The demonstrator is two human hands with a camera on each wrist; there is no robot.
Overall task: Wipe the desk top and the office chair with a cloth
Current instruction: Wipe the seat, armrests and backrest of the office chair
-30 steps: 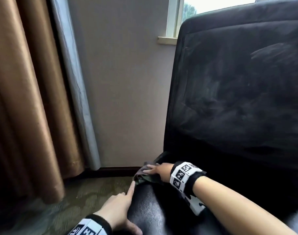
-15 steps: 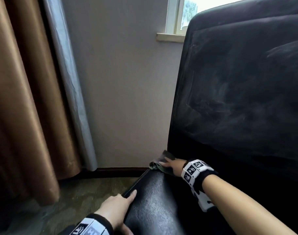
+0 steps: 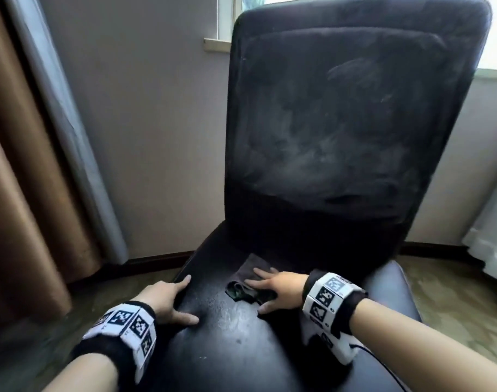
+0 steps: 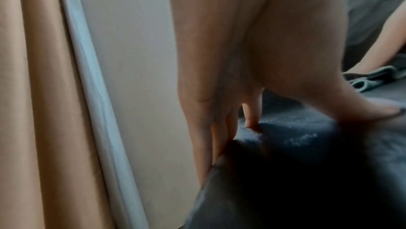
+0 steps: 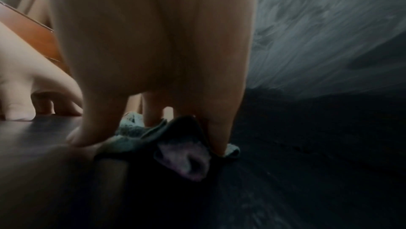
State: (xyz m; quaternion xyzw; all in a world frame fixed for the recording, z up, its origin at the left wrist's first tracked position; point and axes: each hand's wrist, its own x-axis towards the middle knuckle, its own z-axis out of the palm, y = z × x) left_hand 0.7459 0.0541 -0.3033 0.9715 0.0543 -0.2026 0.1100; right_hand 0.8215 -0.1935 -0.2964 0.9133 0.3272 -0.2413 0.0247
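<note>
A black office chair fills the head view, with a dusty backrest (image 3: 340,123) and a shiny seat (image 3: 241,349). A dark grey cloth (image 3: 247,271) lies bunched on the seat near the backrest. My right hand (image 3: 275,287) presses flat on it with fingers spread. In the right wrist view the cloth (image 5: 175,142) is crumpled under the right hand (image 5: 164,50). My left hand (image 3: 168,298) holds the seat's left edge, thumb on top. The left wrist view shows its fingers (image 4: 211,128) running down the side of the seat (image 4: 307,163), with the cloth (image 4: 373,78) beyond.
A brown curtain (image 3: 21,165) with a grey lining (image 3: 71,137) hangs at the left against the wall. A window sill (image 3: 216,42) sits behind the chair. A white curtain (image 3: 490,236) hangs at the right. Patterned carpet (image 3: 454,292) surrounds the chair.
My right hand has slid the cloth from the seat's far left corner toward the middle of the seat. The chair now faces me squarely. My left hand stays on the left edge.
</note>
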